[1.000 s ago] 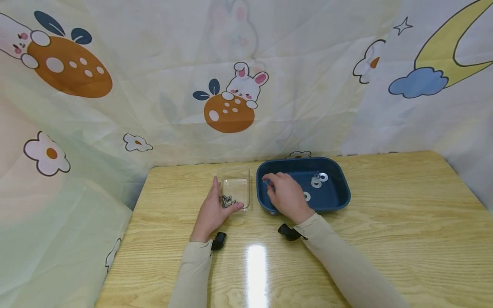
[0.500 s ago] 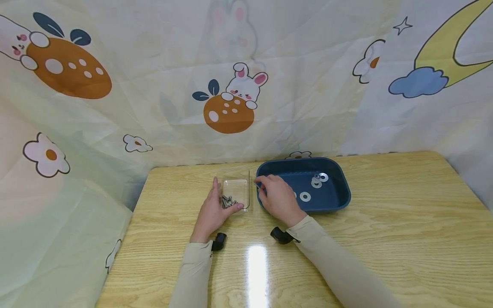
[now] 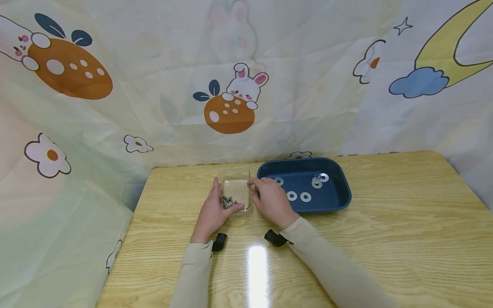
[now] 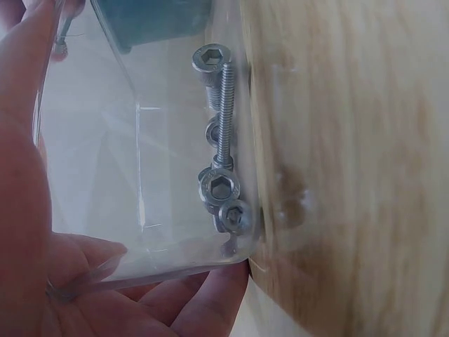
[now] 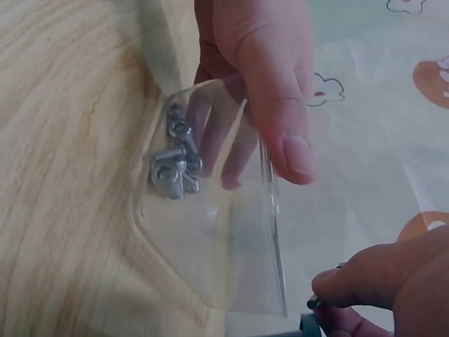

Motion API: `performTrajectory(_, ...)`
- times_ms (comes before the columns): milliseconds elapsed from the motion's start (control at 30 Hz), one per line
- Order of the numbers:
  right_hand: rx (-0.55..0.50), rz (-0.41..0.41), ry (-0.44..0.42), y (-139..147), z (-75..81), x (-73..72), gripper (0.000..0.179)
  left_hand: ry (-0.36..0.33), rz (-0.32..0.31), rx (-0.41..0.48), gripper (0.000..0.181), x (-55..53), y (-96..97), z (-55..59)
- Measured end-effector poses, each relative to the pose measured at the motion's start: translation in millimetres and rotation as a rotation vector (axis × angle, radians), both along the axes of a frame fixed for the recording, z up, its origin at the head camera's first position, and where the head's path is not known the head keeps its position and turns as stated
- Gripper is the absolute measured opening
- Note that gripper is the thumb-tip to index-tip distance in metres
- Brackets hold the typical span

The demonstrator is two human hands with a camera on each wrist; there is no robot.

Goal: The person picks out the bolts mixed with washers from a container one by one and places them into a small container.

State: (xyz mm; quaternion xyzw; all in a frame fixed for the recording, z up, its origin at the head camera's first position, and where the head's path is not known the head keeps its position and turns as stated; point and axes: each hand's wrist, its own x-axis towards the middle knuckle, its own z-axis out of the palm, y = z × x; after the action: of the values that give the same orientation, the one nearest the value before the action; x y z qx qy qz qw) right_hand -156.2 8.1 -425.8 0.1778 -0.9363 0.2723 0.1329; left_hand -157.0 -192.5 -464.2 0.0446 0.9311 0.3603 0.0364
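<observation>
My left hand [image 3: 211, 214] grips a clear plastic box [image 3: 239, 188] at its left side, thumb over the near wall and fingers outside. In the left wrist view, several silver socket head screws [image 4: 221, 140] lie in a heap along one side of that box. My right hand [image 3: 271, 201] is at the box's right wall, just left of the dark blue tray [image 3: 348, 199]. Between its thumb and index finger it pinches a small screw [image 4: 63, 42], mostly covered by the fingertips in the right wrist view.
Several flat washers [image 3: 306, 197] lie spread over the tray floor, some overlapping at its right. The tray stands near the back edge of the wooden table [image 3: 400, 222]. A printed cloth [image 3: 308, 94] hangs right behind the table.
My right hand has moved left with the screw, from over the blue tray to the clear box's right wall, uncovering more washers. The left hand has stayed on the box.
</observation>
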Motion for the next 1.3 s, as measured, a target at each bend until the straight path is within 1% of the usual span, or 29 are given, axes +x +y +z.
performTrajectory(233,-0.009,0.000,-0.025,-6.1,-3.6,-1.0,0.022,-0.003,0.003,0.003,0.123,-0.1,0.0,0.4)
performTrajectory(467,-0.026,0.000,-0.019,-10.5,-5.8,-1.6,0.021,0.001,0.002,-0.001,0.122,-0.2,1.0,0.5)
performTrajectory(767,-0.019,0.022,0.019,-12.9,-7.2,-3.7,0.021,0.003,-0.001,-0.003,0.121,-0.2,-0.1,-0.3)
performTrajectory(967,-0.022,0.048,0.010,-14.3,-6.1,-3.7,0.021,0.005,-0.007,-0.003,0.122,-0.1,-0.1,0.2)
performTrajectory(1300,0.049,0.050,0.004,-18.8,-6.0,-4.6,0.021,0.000,-0.004,-0.011,0.124,-0.1,-0.1,1.4)
